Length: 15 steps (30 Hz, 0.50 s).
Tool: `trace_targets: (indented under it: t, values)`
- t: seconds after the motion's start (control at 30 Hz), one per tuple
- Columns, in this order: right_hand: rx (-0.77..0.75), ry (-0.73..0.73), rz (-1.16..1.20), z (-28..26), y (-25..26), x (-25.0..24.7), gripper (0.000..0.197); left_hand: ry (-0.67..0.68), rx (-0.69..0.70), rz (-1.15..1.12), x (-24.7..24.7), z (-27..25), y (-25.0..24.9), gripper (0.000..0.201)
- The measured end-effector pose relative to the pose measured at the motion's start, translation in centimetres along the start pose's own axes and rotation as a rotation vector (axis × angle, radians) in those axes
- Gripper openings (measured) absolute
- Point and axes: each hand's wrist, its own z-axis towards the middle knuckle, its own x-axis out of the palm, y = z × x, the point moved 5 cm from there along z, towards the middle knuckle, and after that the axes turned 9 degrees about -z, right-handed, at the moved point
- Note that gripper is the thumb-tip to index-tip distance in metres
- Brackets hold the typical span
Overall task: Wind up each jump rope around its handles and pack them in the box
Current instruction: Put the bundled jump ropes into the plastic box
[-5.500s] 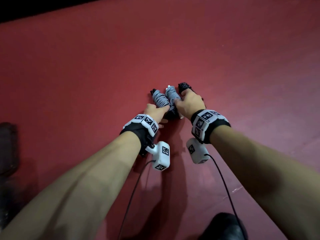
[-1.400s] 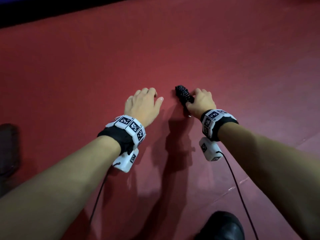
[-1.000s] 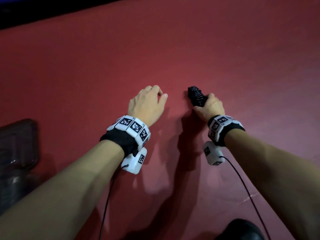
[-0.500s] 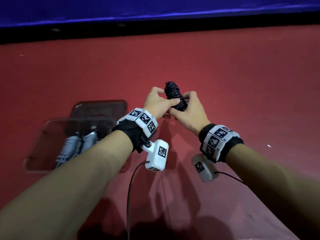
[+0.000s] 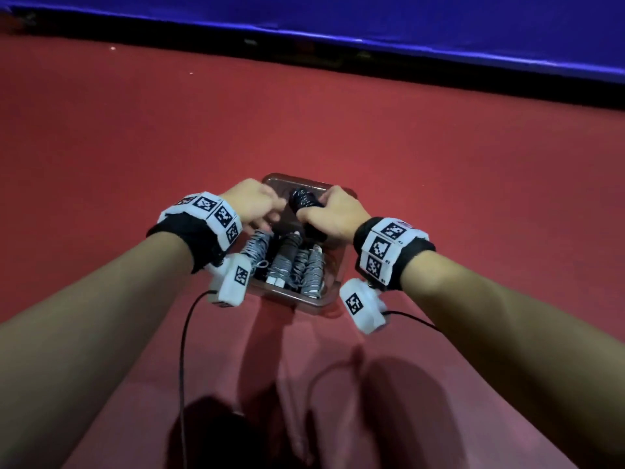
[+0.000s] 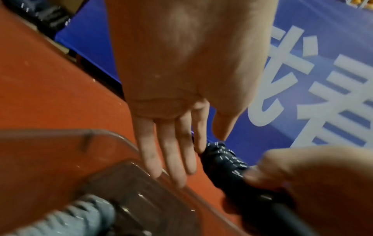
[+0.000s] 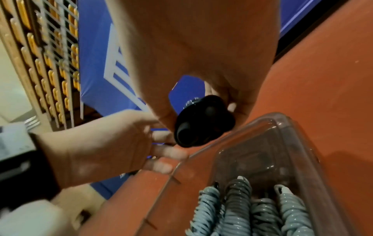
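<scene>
the right hand (image 5: pixel 333 214) grasps a wound black jump rope (image 5: pixel 303 199) above the far end of a clear box (image 5: pixel 340 265). the left hand (image 5: pixel 252 203) hovers beside it, fingers (image 6: pixel 171 159) straight and released. grey wound ropes (image 5: pixel 297 265) fill the box's near end on the red floor (image 5: pixel 439 164).

head cam looking down over both forearms at the box (image 5: pixel 333 265), wrist cams close under each palm, all catching the black rope bundle (image 5: pixel 304 199)
</scene>
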Motion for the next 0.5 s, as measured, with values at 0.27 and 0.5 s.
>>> trace_targets:
  t: [0.27, 0.5]
  values:
    - [0.143, 0.198, -0.289, -0.2, 1.3, 3.5, 0.031, 0.107, -0.137, 0.532, 1.0, 0.3, 5.3, 0.043]
    - [0.334, 0.147, -0.199, -0.1, -0.5, 8.5, 0.066, 0.064, -0.127, 0.389, 1.8, 1.2, 7.2, 0.022]
